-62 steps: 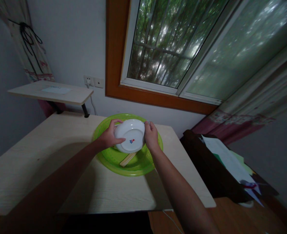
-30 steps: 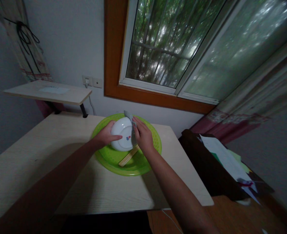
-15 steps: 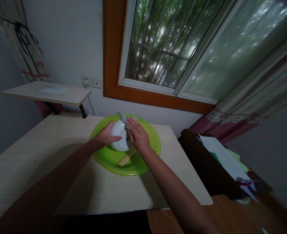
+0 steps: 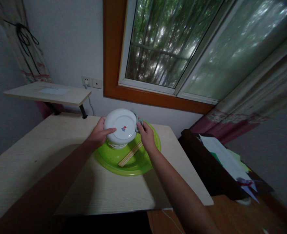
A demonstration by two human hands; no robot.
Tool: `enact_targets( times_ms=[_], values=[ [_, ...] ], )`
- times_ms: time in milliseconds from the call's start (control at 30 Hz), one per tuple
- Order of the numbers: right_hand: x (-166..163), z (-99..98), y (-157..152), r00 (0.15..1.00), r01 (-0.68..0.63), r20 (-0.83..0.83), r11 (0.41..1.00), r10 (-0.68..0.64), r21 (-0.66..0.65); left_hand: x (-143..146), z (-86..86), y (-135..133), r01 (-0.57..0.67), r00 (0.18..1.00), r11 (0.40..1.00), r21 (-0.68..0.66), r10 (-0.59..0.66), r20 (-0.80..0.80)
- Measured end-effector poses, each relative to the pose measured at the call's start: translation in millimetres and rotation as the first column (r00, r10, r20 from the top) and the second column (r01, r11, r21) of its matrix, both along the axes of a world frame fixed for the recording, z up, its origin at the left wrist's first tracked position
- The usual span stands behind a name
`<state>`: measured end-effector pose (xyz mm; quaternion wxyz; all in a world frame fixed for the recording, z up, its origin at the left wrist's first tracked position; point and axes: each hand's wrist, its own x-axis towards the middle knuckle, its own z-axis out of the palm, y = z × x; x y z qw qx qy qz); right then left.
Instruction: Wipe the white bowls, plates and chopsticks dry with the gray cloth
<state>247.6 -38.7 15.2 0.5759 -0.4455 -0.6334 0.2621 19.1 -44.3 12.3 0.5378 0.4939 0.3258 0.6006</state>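
Note:
My left hand (image 4: pixel 98 132) grips the left rim of a white plate (image 4: pixel 119 122), its thumb lying over the face turned to me. That face looks like the underside, with a ring and a small red and blue mark. At the plate's right edge, my right hand (image 4: pixel 147 135) pinches a grey cloth (image 4: pixel 140 123) against the rim. Both hands hold the plate above a green plastic basin (image 4: pixel 131 173). Inside the basin lie wooden chopsticks (image 4: pixel 130 155), and part of white crockery (image 4: pixel 117 146) shows just below the plate, mostly hidden by it.
The basin stands on a pale wooden table (image 4: pixel 67 136). A small raised shelf (image 4: pixel 72 96) with a paper on it is at the back left. Wall sockets (image 4: pixel 86 81) and a window are behind. Right of the table, papers (image 4: pixel 223 156) lie on a dark piece of furniture.
The white dish in my left hand has risen and tilted, showing its marked underside more fully. My right hand with the cloth has moved from over the dish to its right edge.

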Motion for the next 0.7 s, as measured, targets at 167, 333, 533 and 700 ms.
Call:
enact_targets(
  times_ms=[167, 333, 533, 700],
  values=[
    [-3, -8.6, 4, 0.958, -0.174, -0.263, 0.961, 0.115, -0.215, 0, 1.6, 0, -0.008, 1.000, 1.000, -0.005, 0.008, 0.019],
    [-3, -17.4, 10, 0.938, -0.178, -0.334, 0.958, 0.096, -0.224, 1, 2.8, -2, 0.039, 0.999, 0.998, -0.057, -0.038, 0.018],
    [1, -14.3, 11, 0.969, -0.063, -0.243, 0.994, 0.039, -0.095, 1, -7.7, 6, 0.035, 0.979, 0.998, -0.049, -0.044, -0.200],
    [4, -12.3, 9, 0.972, -0.055, -0.230, 0.996, 0.037, -0.071, 0, -14.9, 10, 0.081, 0.925, 0.997, -0.011, -0.079, -0.373]
  ],
)
